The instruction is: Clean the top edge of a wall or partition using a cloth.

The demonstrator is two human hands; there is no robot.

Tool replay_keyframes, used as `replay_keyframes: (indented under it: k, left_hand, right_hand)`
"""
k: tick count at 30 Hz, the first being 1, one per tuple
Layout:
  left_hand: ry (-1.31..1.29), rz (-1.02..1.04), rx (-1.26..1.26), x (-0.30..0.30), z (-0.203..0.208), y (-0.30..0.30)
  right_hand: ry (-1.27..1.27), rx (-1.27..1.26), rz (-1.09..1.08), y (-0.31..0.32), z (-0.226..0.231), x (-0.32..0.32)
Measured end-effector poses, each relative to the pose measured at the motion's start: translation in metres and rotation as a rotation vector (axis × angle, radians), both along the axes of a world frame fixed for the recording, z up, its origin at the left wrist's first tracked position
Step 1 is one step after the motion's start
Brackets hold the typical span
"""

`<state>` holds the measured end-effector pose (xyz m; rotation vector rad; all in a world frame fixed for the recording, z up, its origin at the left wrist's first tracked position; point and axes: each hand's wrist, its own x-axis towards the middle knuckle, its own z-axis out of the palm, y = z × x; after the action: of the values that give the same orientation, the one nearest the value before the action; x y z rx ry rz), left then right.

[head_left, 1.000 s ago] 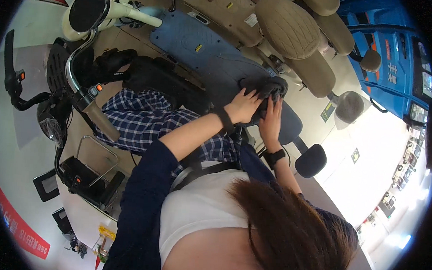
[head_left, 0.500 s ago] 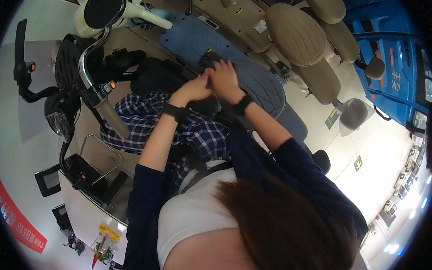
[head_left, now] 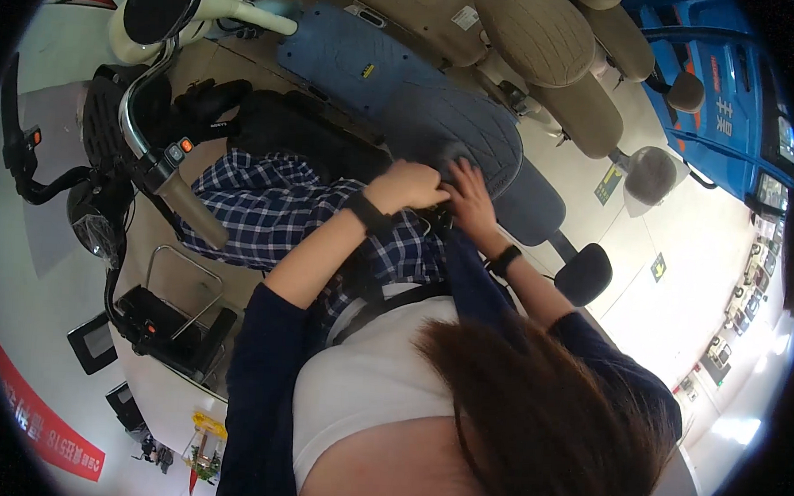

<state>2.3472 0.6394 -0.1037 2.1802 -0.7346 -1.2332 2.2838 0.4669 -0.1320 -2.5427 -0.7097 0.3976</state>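
Observation:
My left hand (head_left: 406, 186) is closed, with fingers bent, over the near edge of a blue-grey quilted scooter seat (head_left: 486, 132). What it grips, if anything, is hidden. Right beside it, my right hand (head_left: 472, 200) has its fingers stretched out toward the seat's near side, almost touching the left. A small grey smear (head_left: 455, 152) above the fingertips is too blurred to name. Below the hands lies blue plaid cloth (head_left: 266, 207) across my lap. Dark bands circle both wrists.
A blue footboard (head_left: 343, 59) extends at upper left from the seat. Handlebars with a brown grip (head_left: 195, 211) stand at left. Brown scooter seats (head_left: 535, 32) and a blue vehicle (head_left: 713, 102) are at upper right. A black-padded metal chair (head_left: 177, 323) stands lower left.
Both hands have moved right and nearer to me, from the seat's far left end to its near edge. The dark cloth-like thing under them earlier no longer shows there.

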Motion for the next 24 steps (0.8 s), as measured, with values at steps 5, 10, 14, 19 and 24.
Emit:
replay_keyframes:
  k: [5,10,14,19,24]
  left_hand:
    - [0.030,0.171,0.344,0.015,0.004,0.051]
    - [0.214,0.280,0.166,0.017,-0.003,0.070]
    - [0.057,0.218,-0.002,0.001,0.005,0.045]
    - [-0.171,0.138,-0.032,-0.010,0.012,0.023]
    - [-0.096,0.191,0.006,-0.008,0.013,0.017]
  right_hand:
    - [-0.138,0.037,0.309,0.087,-0.030,0.054]
    - [-0.189,-0.147,0.510,0.095,-0.033,0.060]
    - [-0.068,-0.110,0.508,0.011,0.002,0.018]
    - [-0.060,-0.125,0.358,-0.066,0.008,-0.005]
    - [-0.103,-0.091,0.126,-0.015,-0.003,0.039]
